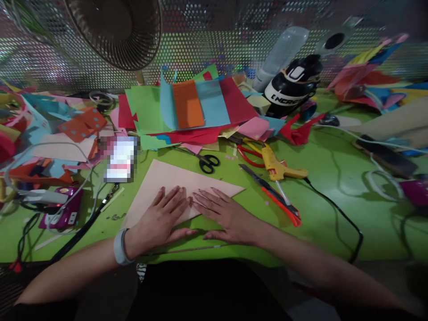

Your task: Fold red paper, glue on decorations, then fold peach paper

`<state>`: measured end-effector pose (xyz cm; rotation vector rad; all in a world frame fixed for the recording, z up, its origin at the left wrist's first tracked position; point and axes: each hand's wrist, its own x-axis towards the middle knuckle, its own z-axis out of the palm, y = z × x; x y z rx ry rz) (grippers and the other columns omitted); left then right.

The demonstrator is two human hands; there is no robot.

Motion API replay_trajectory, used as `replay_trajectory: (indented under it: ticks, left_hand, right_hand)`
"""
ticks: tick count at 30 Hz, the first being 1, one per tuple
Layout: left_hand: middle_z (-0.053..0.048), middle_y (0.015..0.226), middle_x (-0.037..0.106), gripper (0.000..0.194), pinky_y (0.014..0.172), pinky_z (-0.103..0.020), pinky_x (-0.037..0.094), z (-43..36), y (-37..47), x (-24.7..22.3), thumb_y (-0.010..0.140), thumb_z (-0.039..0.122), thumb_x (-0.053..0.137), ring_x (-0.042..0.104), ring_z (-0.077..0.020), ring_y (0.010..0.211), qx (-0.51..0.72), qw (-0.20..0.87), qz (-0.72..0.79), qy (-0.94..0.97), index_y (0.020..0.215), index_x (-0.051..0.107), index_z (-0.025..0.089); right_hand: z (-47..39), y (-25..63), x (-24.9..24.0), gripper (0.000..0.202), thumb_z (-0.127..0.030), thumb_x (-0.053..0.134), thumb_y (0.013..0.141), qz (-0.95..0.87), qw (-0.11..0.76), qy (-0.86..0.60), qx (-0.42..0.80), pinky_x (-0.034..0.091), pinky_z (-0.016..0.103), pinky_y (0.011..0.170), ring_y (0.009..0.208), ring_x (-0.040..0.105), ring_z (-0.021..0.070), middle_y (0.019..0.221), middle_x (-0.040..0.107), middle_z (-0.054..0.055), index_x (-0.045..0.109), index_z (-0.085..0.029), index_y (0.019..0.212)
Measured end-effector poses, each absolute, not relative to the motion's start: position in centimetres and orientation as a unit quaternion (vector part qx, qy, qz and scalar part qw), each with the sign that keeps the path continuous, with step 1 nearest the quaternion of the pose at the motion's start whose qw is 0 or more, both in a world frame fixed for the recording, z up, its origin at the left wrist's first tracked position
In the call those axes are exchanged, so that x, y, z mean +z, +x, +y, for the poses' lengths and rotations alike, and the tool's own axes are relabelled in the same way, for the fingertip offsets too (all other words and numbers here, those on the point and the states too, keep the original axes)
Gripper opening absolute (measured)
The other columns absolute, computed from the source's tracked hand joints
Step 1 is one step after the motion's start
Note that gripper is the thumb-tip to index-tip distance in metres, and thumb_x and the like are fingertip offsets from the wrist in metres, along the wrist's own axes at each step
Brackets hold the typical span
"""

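A pale pink sheet of paper (187,174), folded into a triangle, lies flat on the green table (321,223). My left hand (163,214) rests on its middle, fingers spread and nothing held. Beside it, my right hand (227,214) lies flat across the lower edge of the paper, fingers apart. The two hands' fingertips nearly meet. Just beyond the paper are black-handled scissors (207,163). To the right lie a utility knife with an orange-red end (272,196) and a yellow glue gun (276,165).
Colored paper sheets (197,104) pile up at the back below a fan (117,26). A lit phone (120,158) and a purple power strip (62,207) with cables lie left. A black bottle (290,84) stands back right. The glue gun's cord (334,203) runs across the right side.
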<state>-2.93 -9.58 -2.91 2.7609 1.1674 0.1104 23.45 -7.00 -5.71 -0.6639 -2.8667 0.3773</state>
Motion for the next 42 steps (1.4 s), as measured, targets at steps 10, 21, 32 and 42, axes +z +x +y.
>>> replay_trajectory:
  ticks: [10,21,32,42]
  left_hand:
    - [-0.014,0.154,0.043,0.072,0.121,-0.053,0.021,-9.7,-2.9,-2.9,0.095,0.065,0.039,0.03,-0.0315,0.148,0.039,0.064,0.387,0.919,0.149,0.04,0.018]
    - [-0.015,0.154,0.043,0.073,0.12,-0.055,0.022,-9.1,-3.4,-4.3,0.095,0.062,0.046,0.03,-0.034,0.147,0.073,0.035,0.362,0.929,0.153,0.036,0.019]
    - [-0.019,0.154,0.041,0.076,0.116,-0.057,0.029,-8.7,-3.4,-4.0,0.093,0.062,0.048,0.033,-0.0374,0.145,0.066,0.022,0.347,0.935,0.152,0.037,0.015]
    - [-0.016,0.158,0.036,0.075,0.12,-0.055,0.023,-8.8,-3.4,-3.6,0.094,0.06,0.048,0.028,-0.0352,0.148,0.044,0.031,0.35,0.935,0.154,0.034,0.018]
  right_hand:
    - [-7.0,23.4,-5.7,0.079,-0.064,0.04,0.096,-0.964,0.078,-0.223,0.121,0.025,0.056,0.12,0.15,0.023,0.0298,0.159,0.033,0.018,0.031,-0.01,0.153]
    - [-6.5,23.4,-5.6,0.079,-0.067,0.037,0.095,-0.958,0.074,-0.242,0.131,0.016,0.05,0.123,0.152,0.019,0.0265,0.16,0.032,0.014,0.035,-0.012,0.152]
    - [-6.5,23.6,-5.7,0.078,-0.064,0.04,0.096,-0.956,0.07,-0.258,0.125,0.012,0.05,0.124,0.152,0.016,0.0288,0.162,0.028,0.014,0.035,-0.01,0.152]
    - [-6.4,23.5,-5.8,0.08,-0.068,0.035,0.095,-0.954,0.075,-0.262,0.129,0.014,0.051,0.123,0.152,0.018,0.0284,0.162,0.029,0.013,0.034,-0.012,0.153]
